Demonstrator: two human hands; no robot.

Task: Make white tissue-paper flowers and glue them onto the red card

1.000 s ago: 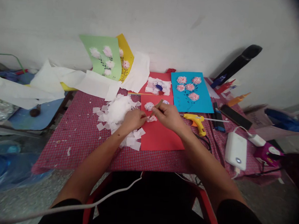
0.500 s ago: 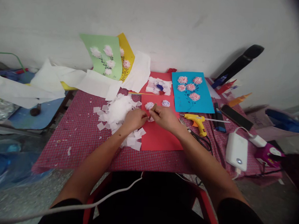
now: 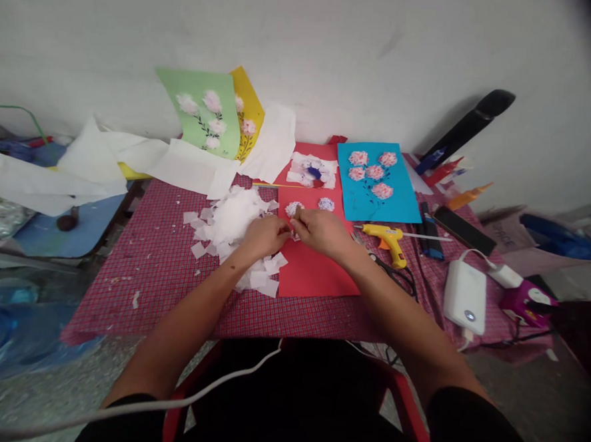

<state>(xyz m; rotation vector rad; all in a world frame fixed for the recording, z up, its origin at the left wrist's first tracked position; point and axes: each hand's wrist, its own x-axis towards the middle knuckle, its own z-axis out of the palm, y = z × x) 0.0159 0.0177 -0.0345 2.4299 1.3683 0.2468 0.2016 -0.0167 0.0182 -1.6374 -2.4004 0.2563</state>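
Note:
My right hand (image 3: pixel 322 230) pinches a short brownish stick (image 3: pixel 298 212) over the red sheet (image 3: pixel 320 272). Its fingertips almost meet those of my left hand (image 3: pixel 267 236), which are pressed together at the sheet's left edge; whatever they hold is too small to make out. Just beyond the fingers, two crumpled-paper flowers, one whitish (image 3: pixel 291 208) and one speckled blue (image 3: pixel 326 203), sit on the red sheet. A scrap of pale paper shows partly under my right fingers. Beside my left hand lies a heap of white tissue-paper squares (image 3: pixel 233 214).
Paint-stained tissue (image 3: pixel 303 171) lies on the red sheet's far part. To the right are a blue flower picture (image 3: pixel 357 201), a yellow glue gun (image 3: pixel 394 246), a black phone (image 3: pixel 465 230) and a white power bank (image 3: pixel 465 295). A green flower picture (image 3: pixel 198 92) leans on the wall.
My right hand has shifted slightly left, and the stick in it stands more upright. My left hand stays almost in place. The whole view has drifted slightly.

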